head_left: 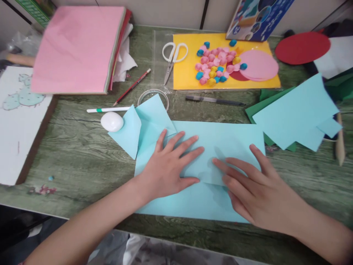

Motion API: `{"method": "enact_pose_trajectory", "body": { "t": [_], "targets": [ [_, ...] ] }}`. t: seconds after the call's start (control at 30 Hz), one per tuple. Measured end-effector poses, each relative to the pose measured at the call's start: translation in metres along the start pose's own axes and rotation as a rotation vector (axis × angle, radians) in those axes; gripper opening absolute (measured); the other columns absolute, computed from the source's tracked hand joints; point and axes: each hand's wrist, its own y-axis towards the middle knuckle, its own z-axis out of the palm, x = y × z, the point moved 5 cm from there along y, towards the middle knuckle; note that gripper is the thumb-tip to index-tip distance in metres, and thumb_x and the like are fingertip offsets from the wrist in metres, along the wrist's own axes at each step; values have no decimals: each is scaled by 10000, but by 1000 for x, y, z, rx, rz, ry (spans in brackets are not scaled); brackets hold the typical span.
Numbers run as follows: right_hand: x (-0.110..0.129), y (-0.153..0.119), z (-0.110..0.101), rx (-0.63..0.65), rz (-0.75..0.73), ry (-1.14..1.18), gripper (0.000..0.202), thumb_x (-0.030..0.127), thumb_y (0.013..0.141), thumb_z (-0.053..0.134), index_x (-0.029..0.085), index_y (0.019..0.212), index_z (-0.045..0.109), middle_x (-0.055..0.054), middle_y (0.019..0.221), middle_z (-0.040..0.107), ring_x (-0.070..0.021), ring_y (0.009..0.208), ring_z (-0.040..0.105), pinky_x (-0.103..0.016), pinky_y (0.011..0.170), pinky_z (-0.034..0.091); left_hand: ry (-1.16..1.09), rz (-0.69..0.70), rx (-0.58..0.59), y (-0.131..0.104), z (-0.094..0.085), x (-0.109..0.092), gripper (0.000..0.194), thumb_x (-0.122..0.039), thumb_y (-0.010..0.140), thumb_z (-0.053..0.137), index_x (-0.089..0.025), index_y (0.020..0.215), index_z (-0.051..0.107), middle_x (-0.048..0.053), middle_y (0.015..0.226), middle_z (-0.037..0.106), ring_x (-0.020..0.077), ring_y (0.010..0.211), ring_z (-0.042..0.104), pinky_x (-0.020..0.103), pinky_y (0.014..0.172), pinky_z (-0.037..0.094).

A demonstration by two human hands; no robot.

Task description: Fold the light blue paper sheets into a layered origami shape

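Observation:
A large light blue sheet of paper (190, 206) lies in front of me, with a creased or folded edge running across its middle. My left hand (168, 169) rests flat on it, fingers spread. Over the sheet's right part is my right hand (256, 195), its fingers apart and slightly bent, fingertips at the paper near the crease. I cannot tell how firmly it touches. Beyond my left hand lies a smaller folded light blue paper (154, 114), overlapping the sheet's upper left corner. A white egg-shaped object (111, 122) sits against its left side.
Behind are a roll of tape (141, 96), white scissors (168, 68), a red pencil (132, 87), a black pen (215, 100) and yellow paper (184, 77) bearing small paper balls. Blue paper pieces (295, 110) lie right; a pink paper stack (77, 48) and cactus drawing (16, 136) lie left.

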Motion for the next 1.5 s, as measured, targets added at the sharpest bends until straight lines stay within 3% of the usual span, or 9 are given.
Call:
{"method": "enact_pose_trajectory", "body": {
  "t": [0.43, 0.63, 0.73, 0.87, 0.93, 1.07, 1.17, 1.33, 1.5],
  "targets": [
    [17, -47, 1, 35, 22, -71, 225, 229, 934, 373, 177, 957, 590, -192, 1309, 575, -280, 1203, 489, -620, 1124, 139, 19, -8, 1, 0, 1, 0, 712, -641, 813, 552, -322, 1426, 381, -5, 1548, 305, 327, 1422, 213, 605, 1152, 5],
    [28, -75, 0, 82, 14, -100, 326, 187, 951, 290, 221, 995, 611, -124, 1276, 615, -227, 1206, 502, -550, 1158, 83, 32, -6, -7, 0, 1, 0, 728, -636, 795, 581, -320, 1421, 388, 3, 1543, 316, 337, 1415, 226, 611, 1148, 19],
    [27, -79, -5, 63, 79, -96, 293, 227, 954, 337, 213, 997, 626, -110, 1279, 616, -243, 1193, 512, -576, 1153, 88, 31, -1, -11, 0, 1, 0, 728, -630, 793, 589, -318, 1420, 391, 4, 1542, 319, 335, 1418, 224, 604, 1153, 25],
    [12, -58, -15, -97, 205, -86, 157, 260, 913, 493, 197, 938, 634, -80, 1113, 698, -266, 1038, 575, -624, 1115, 190, 29, 16, -26, 1, 1, -1, 717, -617, 801, 587, -305, 1419, 399, 19, 1541, 322, 344, 1418, 223, 609, 1151, 39],
    [3, -36, -13, -114, 204, -68, 163, 245, 896, 535, 171, 997, 638, -82, 1133, 689, -274, 1041, 571, -609, 1100, 254, 28, 26, -32, 1, 1, -1, 709, -609, 808, 585, -300, 1419, 403, 28, 1540, 323, 351, 1415, 226, 615, 1146, 52],
    [-9, 13, 6, -75, 164, -71, 318, 223, 933, 473, 131, 1216, 586, -84, 1283, 609, -298, 1199, 482, -595, 1102, 268, 41, 40, -41, 0, 0, -2, 704, -615, 822, 558, -277, 1421, 405, 42, 1542, 319, 357, 1414, 225, 623, 1142, 61],
    [-10, 37, 21, -45, 172, -102, 388, 234, 943, 445, 77, 1284, 542, -124, 1259, 602, -301, 1164, 479, -584, 1095, 279, 54, 46, -35, -1, 0, -3, 703, -613, 838, 533, -232, 1416, 409, 49, 1545, 313, 358, 1417, 217, 621, 1147, 63],
    [-4, 39, 30, -76, 209, -186, 400, 232, 943, 439, 39, 1278, 543, -139, 1150, 638, -286, 1079, 492, -590, 1095, 265, 12, 56, -75, -1, -2, -3, 734, -628, 830, 536, -149, 1376, 429, 116, 1517, 355, 340, 1421, 225, 608, 1159, 66],
    [0, 29, 29, -74, 217, -229, 407, 276, 948, 451, 58, 1277, 552, -134, 1161, 639, -300, 1100, 477, -631, 1085, 246, 12, 38, -51, 1, -1, -2, 739, -618, 823, 555, -185, 1404, 407, 81, 1519, 358, 340, 1415, 239, 611, 1158, 47]
  ]
}}
